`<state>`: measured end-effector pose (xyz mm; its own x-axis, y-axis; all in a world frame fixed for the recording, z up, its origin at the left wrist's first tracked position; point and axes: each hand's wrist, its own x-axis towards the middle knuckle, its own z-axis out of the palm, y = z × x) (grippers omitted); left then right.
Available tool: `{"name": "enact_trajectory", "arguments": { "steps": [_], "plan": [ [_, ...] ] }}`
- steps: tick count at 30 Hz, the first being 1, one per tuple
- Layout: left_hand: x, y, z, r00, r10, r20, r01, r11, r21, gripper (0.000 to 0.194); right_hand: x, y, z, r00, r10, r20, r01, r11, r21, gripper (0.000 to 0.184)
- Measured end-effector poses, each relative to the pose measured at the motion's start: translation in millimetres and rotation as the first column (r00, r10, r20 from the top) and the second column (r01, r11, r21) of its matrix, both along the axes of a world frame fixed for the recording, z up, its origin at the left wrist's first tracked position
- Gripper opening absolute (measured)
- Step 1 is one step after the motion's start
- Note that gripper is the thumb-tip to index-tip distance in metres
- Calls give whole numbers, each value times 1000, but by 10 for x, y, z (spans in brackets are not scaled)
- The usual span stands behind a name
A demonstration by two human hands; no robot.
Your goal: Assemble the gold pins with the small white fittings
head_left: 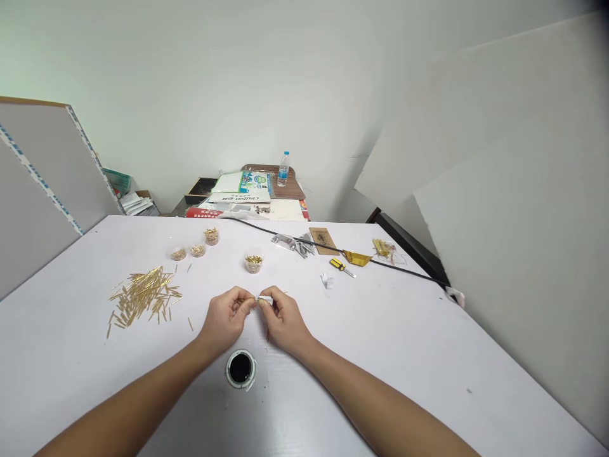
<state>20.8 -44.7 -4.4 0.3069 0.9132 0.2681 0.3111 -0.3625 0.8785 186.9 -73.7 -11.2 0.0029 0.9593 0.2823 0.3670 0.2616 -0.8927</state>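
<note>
Above the cup point(240, 369) of black liquid, near the middle of the table point(380, 355), the left hand point(227, 317) and right hand point(285, 319) meet at the fingertips. The right pinches a small white piece point(264, 298) between thumb and fingers; the left thumb and forefinger close at its other end, on what exactly I cannot tell. Left of the hands lies a heap of gold pins point(145, 293); beyond them stands a tub point(254, 264) of gold bits.
</note>
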Motion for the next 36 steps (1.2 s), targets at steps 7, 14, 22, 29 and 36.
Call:
{"name": "enact_trajectory", "arguments": {
  "steps": [7,14,22,29,36],
  "plan": [
    [-19,-18,87,996,-14,-87,19,998,58,22,44,-12,3,998,38,55,-40,999,24,20],
    [-824,294,400,815,228,-532,66,877,477,27,504,215,65,943,-292,-162,294,956,-8,34],
    [-893,374,351,725,280,-629,78,874,479,30,649,439,-155,875,-411,-257,404,911,-80,42],
    [384,447,288,811,-154,-565,311,931,191,20,656,385,-145,904,-342,-257,341,939,-51,44],
    [741,540,121,673,-204,-711,426,892,148,21,659,387,-122,900,-341,-271,339,939,-54,40]
  ]
}}
